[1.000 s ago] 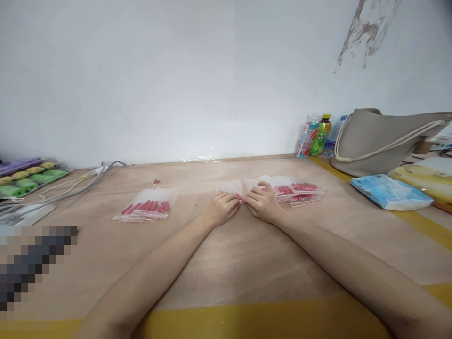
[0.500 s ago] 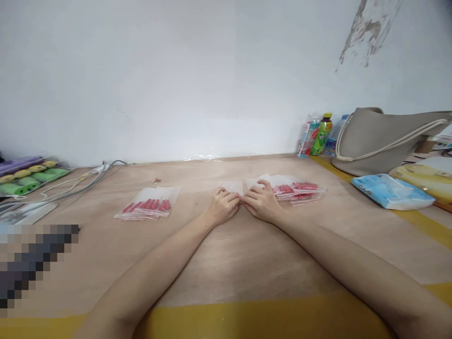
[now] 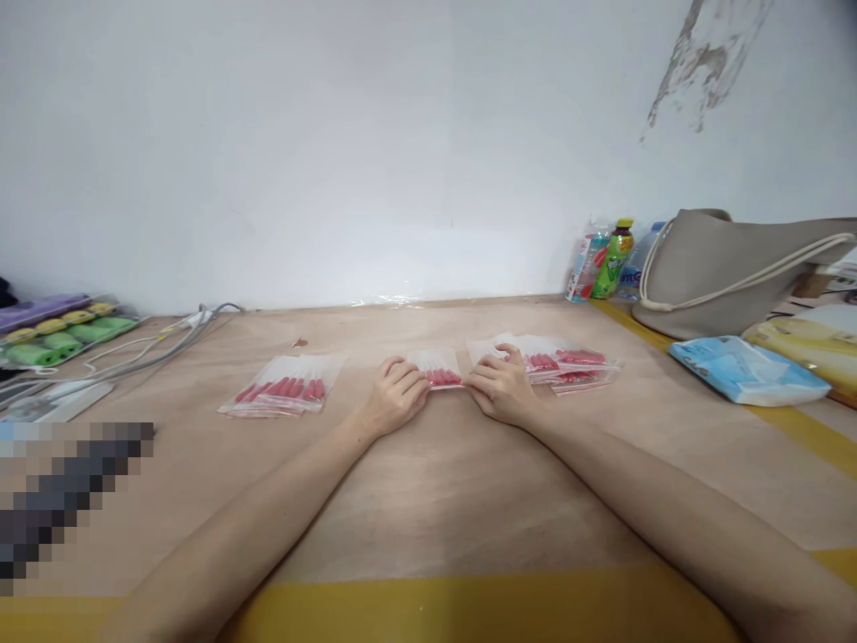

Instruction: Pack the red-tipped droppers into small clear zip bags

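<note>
Between my hands lies a small clear zip bag [image 3: 436, 361] with several red-handled slim pieces in it, its red-edged zip side toward me. My left hand [image 3: 398, 395] pinches the left end of that zip edge. At the right end, the fingertips of my right hand [image 3: 501, 386] are closed on the same edge. Just beyond my right hand is a pile of similar filled zip bags [image 3: 579, 359], partly hidden by the hand. Farther left lies another stack of filled zip bags [image 3: 285, 386], with red handles pointing toward me.
A blue-and-white tissue pack [image 3: 746, 369], a grey bag [image 3: 716, 272] and a green bottle [image 3: 612, 259] stand at the right. Cables [image 3: 178, 338] and green rolls [image 3: 60, 348] lie at the far left. A white wall [image 3: 335, 161] bounds the table's back.
My left hand has slid left along the zip edge, away from my right hand, uncovering the bag's red handles. The right hand has stayed nearly in place.
</note>
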`<action>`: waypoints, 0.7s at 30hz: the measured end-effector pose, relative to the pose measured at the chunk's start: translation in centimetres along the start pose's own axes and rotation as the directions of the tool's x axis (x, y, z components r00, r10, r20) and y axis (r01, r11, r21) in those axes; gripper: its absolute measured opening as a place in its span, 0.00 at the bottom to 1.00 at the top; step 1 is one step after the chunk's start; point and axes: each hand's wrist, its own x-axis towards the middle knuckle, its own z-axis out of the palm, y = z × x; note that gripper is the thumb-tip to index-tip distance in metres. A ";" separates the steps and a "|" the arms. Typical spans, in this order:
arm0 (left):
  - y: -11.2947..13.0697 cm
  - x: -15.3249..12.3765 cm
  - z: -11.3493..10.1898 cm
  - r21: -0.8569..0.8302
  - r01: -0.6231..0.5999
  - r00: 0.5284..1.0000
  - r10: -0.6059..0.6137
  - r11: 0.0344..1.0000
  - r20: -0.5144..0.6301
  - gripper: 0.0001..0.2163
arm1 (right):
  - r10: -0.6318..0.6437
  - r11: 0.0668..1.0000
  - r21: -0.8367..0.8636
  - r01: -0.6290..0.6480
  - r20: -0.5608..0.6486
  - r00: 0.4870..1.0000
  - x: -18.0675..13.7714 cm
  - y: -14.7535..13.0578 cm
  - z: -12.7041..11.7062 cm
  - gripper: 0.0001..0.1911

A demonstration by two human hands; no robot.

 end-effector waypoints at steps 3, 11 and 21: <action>-0.5 -0.7 -0.9 0.013 0.005 0.999 -0.006 1.000 0.047 0.08 | 0.004 1.000 -0.010 -0.004 0.012 1.000 -0.1 0.1 0.0 0.10; -1.3 -1.6 -1.5 0.019 0.079 0.990 -0.081 0.997 0.117 0.11 | 0.016 1.000 -0.027 -0.015 0.028 0.999 -0.4 0.4 0.2 0.10; -2.5 -1.7 -2.4 -0.003 0.403 0.873 -0.384 0.915 0.300 0.18 | 0.015 0.987 0.157 -0.042 0.169 0.985 -0.3 1.4 0.7 0.15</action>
